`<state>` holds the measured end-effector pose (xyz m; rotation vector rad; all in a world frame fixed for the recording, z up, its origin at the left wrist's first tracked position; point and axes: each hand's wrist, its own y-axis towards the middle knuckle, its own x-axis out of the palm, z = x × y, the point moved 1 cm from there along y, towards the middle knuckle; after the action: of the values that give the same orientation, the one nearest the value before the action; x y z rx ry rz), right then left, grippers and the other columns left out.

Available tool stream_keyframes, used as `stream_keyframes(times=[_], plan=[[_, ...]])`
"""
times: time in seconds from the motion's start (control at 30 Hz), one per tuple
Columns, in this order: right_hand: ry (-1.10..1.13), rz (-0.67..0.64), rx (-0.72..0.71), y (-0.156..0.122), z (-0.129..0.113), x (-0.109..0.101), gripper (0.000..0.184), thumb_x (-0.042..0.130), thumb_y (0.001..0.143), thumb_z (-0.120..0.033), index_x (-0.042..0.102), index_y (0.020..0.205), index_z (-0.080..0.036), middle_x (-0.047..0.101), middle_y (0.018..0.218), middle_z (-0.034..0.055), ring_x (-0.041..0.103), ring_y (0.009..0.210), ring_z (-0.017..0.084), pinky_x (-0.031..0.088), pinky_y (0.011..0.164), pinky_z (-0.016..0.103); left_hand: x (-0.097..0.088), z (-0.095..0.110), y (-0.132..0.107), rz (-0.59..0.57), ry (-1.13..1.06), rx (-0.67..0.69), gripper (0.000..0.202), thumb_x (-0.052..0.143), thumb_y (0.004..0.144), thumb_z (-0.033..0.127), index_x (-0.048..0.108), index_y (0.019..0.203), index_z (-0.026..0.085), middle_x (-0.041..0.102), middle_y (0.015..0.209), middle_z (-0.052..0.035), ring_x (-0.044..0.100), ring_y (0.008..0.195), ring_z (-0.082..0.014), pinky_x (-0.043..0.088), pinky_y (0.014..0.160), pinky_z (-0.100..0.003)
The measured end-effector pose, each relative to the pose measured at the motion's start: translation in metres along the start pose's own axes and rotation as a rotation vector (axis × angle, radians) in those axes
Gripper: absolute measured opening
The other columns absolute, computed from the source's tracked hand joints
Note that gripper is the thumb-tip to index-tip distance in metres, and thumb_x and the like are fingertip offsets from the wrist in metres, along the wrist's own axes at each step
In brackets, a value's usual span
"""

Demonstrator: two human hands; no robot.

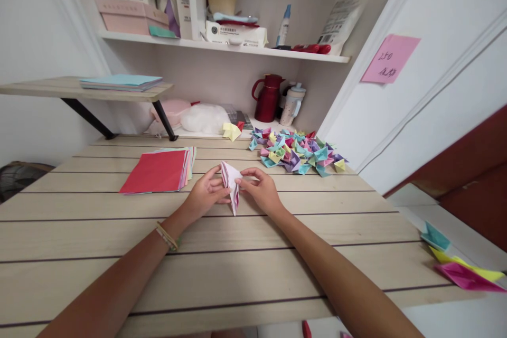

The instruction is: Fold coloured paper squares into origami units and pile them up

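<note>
A partly folded paper piece [232,185], pale pink-white with deeper pink showing in its lower folds, is held above the middle of the slatted wooden table [237,264]. My left hand [206,190] is closed on its left side, thumb in front and fingers behind. From the right, my right hand [259,188] pinches the same paper between thumb and forefinger. To the left of my hands lies a stack of square coloured paper [156,171] with a red sheet on top. A heap of small folded paper boats [297,150] in many colours sits behind and to the right.
A raised wooden shelf [47,87] on black legs holds blue paper [121,82]. At the back stand a red jug [268,99] and a pale bottle [292,105]. Larger folded papers [461,266] lie at the right edge, and a yellow folded piece [231,131] near the back.
</note>
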<state>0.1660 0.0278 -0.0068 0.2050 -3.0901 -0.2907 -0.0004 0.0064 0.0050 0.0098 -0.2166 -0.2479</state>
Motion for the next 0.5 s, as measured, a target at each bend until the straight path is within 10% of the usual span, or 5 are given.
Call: stream_keyframes(times=[0.5], plan=[[0.214,-0.072,0.016,0.0017,-0.0046,0.0023,0.033,0.071,0.063,-0.037,0.067,0.09,-0.019,0.069,0.084,0.0027,0.064,0.074,0.016,0.054,0.069,0.03,-0.0017,0.0045,-0.0021,-0.013,-0.035,0.02,0.063,0.066,0.072,0.026,0.04,0.129,0.023,0.061,0.115,-0.0122,0.064,0.091,-0.0234,0.055,0.07,-0.033]])
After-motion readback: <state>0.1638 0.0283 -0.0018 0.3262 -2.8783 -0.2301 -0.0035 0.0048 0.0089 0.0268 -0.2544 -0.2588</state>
